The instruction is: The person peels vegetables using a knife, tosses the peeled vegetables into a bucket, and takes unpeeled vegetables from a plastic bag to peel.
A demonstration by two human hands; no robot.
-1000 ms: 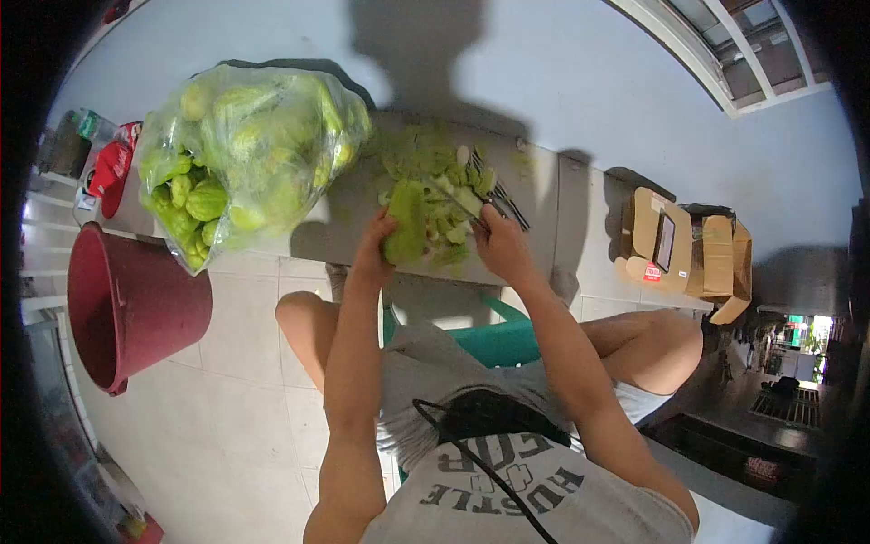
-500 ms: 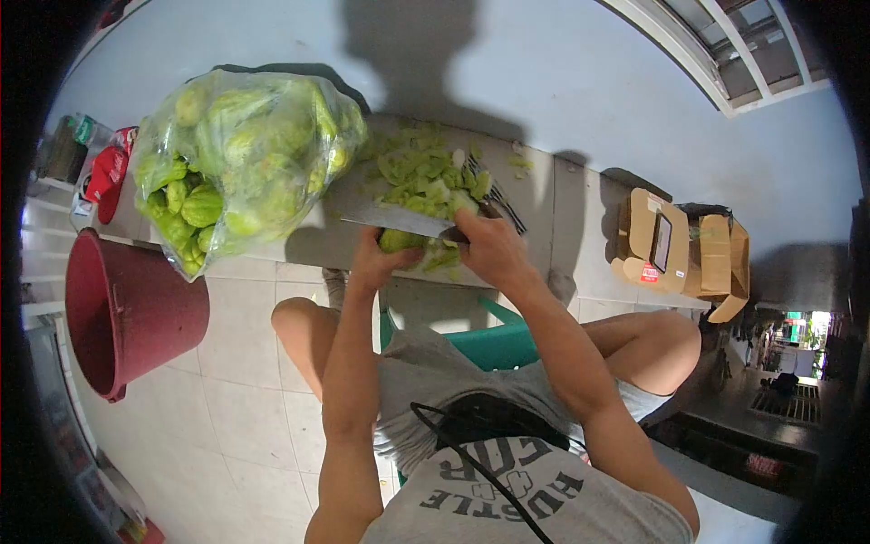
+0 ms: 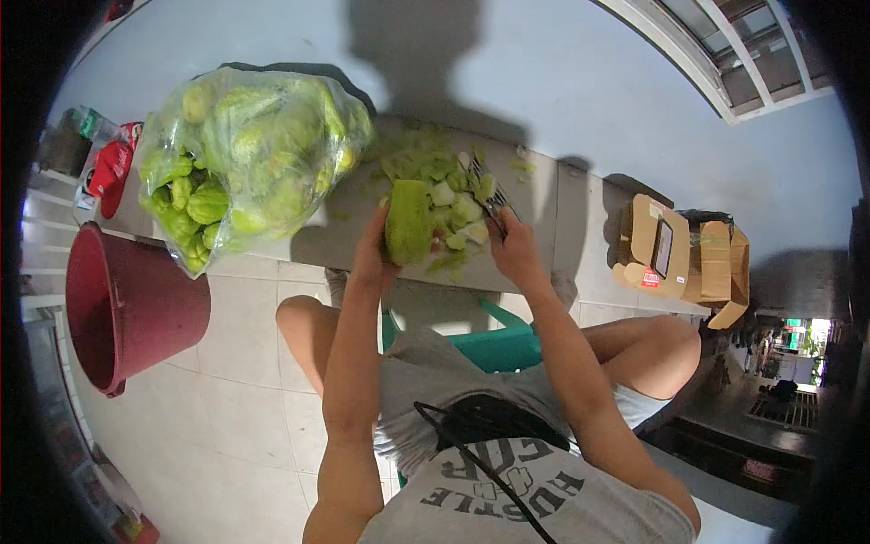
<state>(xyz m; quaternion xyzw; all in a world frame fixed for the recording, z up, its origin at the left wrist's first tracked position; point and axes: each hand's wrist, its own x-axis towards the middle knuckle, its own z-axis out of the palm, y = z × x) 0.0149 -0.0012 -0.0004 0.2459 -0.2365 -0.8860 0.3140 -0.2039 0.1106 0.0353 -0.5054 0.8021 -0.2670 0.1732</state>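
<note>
My left hand [image 3: 372,247] grips a pale green chayote [image 3: 409,222], held tilted with its flat cut end toward the wall. Beside it, my right hand [image 3: 515,247] closes around the dark handle of a metal utensil [image 3: 492,197] that looks fork-like; its exact kind is partly hidden. Between the hands and behind them lie cut green pieces and peelings [image 3: 444,195] on the bench. I cannot make out the knife's blade. To the left, a clear plastic bag [image 3: 272,136] bulges with whole chayotes [image 3: 207,203].
A dark red bucket [image 3: 154,308] stands on the tiled floor at left. Open cardboard boxes [image 3: 666,249] sit on the bench [image 3: 535,199] at right. A green plastic stool [image 3: 494,344] is under me. Red packaging [image 3: 112,174] lies beyond the bag.
The knife blade that lay across the chayote is gone from there. My left hand has raised and turned the chayote; my right hand has moved right to the dark-handled utensil.
</note>
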